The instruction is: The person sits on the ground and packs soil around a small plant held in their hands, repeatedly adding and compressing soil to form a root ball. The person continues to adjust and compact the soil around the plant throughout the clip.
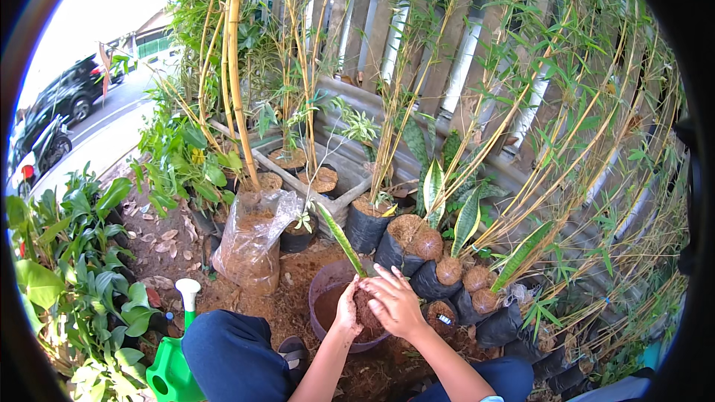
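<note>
Between my two cupped hands sits a dark brown ball of soil [367, 312], with a single snake plant leaf [342, 237] rising from its top and leaning left. My left hand [347, 308] presses the ball's left side, soil clinging to the fingers and wrist. Over its upper right side lies my right hand [394, 302], fingers stretched out. Directly below is a round purplish plastic basin [318, 321] with loose brown soil in it. To the right, several finished-looking round root balls, such as one holding a variegated leaf [467, 222], rest on black grow bags [438, 285].
A clear plastic bag of brown soil [251, 251] stands left of the basin. The green watering can [170, 365] is beside my left knee. Tall bamboo stems [234, 67] and a wooden slat fence [380, 22] rise behind. Leafy plants [84, 268] border the left; a road with vehicles [72, 89] lies beyond.
</note>
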Action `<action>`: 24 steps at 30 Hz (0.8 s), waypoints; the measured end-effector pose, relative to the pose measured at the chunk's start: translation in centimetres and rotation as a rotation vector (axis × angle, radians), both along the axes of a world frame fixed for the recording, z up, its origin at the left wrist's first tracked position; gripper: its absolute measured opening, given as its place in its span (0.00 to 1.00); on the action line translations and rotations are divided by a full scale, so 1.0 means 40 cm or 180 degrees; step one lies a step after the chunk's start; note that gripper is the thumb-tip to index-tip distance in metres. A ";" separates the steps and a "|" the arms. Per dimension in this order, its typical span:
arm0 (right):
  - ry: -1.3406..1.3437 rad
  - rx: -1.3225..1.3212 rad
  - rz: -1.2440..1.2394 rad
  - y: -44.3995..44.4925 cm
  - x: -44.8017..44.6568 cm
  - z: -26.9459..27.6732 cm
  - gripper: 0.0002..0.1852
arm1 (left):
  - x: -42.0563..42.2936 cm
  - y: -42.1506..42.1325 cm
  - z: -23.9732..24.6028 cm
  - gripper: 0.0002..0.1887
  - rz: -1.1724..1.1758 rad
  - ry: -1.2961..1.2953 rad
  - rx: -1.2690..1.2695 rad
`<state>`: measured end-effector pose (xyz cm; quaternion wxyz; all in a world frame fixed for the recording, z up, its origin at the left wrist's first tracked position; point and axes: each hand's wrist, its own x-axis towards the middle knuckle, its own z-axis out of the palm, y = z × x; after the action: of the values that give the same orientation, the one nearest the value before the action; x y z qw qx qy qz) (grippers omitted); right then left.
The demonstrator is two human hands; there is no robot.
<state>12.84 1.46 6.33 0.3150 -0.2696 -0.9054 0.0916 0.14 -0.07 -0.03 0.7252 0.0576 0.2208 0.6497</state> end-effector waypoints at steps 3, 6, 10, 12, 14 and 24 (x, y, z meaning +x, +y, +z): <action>-0.0711 0.0213 -0.0126 -0.012 -0.013 -0.001 0.22 | -0.001 0.001 0.001 0.16 0.0056 0.0051 -0.0025; -0.0836 0.0601 0.0070 -0.028 -0.016 -0.005 0.24 | -0.009 0.004 -0.003 0.16 -0.0060 0.0061 -0.0197; -0.0993 0.0746 0.0157 -0.064 -0.022 -0.020 0.26 | -0.025 0.006 -0.006 0.22 0.0114 0.0005 -0.0153; -0.1068 0.0681 0.0144 -0.082 -0.027 -0.028 0.26 | -0.035 0.007 -0.003 0.23 0.0151 0.0090 -0.0036; -0.1018 0.0813 0.0127 -0.094 -0.024 -0.034 0.26 | -0.044 0.004 0.004 0.24 0.0227 0.0109 -0.0202; -0.0525 0.1100 0.0586 -0.066 -0.001 -0.072 0.25 | -0.070 0.008 0.014 0.23 0.0481 -0.0476 -0.0348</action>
<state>12.80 -1.18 3.47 0.2717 -0.1343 -0.9511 -0.0590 -2.66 0.23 0.54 0.6907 -0.0475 0.2049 0.6919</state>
